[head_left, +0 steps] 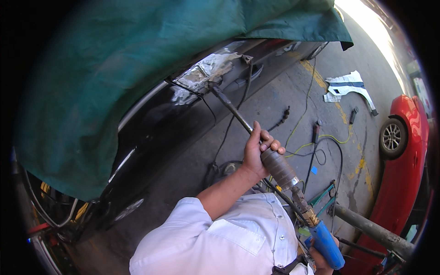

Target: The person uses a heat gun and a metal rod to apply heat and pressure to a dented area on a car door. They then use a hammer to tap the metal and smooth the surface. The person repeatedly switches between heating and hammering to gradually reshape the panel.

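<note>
A slide hammer dent puller (277, 167) runs from the car's side back toward my body. Its rod tip meets the dark car panel (158, 120) beside a bare, scraped metal patch (205, 72). My left hand (257, 151) is closed around the rod at the front end of the cylindrical weight, thumb pointing up along the rod. At the lower right, my right hand (322, 259) is wrapped around the blue handle (327, 246), which partly hides its fingers. A clamp with a cable (248, 60) sits at the patch's far edge.
A green cover (87, 87) drapes over the car. On the concrete floor lie a white fender panel (350, 90), black and yellow cables (341, 139) and a dark rod-like tool (316, 130). A grey pole (371, 229) slants at the right, near a red car (403, 178).
</note>
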Available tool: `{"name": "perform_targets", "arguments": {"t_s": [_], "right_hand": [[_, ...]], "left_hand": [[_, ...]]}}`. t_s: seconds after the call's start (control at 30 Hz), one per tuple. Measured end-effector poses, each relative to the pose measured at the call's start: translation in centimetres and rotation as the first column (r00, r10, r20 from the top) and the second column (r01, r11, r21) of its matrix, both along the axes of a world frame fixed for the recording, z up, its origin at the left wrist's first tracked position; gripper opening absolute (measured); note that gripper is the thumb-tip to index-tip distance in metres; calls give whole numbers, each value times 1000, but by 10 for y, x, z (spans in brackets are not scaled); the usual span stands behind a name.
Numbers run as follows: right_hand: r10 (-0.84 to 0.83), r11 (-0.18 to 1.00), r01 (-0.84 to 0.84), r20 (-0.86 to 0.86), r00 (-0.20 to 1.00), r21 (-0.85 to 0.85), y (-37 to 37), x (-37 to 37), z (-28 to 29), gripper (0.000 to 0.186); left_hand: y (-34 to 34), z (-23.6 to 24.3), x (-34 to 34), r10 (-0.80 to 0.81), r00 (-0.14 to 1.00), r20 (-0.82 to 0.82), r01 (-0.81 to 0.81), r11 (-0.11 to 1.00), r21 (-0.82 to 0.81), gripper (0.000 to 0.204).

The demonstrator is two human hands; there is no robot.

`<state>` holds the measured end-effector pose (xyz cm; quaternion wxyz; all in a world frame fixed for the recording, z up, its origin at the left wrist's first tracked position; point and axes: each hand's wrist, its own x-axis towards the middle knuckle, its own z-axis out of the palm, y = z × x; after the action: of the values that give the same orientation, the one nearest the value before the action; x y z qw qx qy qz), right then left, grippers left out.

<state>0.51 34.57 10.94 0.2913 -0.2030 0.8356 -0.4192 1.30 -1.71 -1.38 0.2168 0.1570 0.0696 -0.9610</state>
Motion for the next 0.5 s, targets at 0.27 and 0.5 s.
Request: {"name": "perform_targets", "arguments": {"t_s": [0.27, 0.5], "right_hand": [[-87, 993, 91, 53, 995, -69, -1, 3, -1, 22], [-92, 996, 92, -4, 996, 6, 6, 3, -6, 23]], "left_hand": [[-2, 0, 0, 2, 1000, -4, -1, 998, 61, 46], [-9, 3, -1, 19, 1000, 5, -19, 1000, 10, 45]]}}
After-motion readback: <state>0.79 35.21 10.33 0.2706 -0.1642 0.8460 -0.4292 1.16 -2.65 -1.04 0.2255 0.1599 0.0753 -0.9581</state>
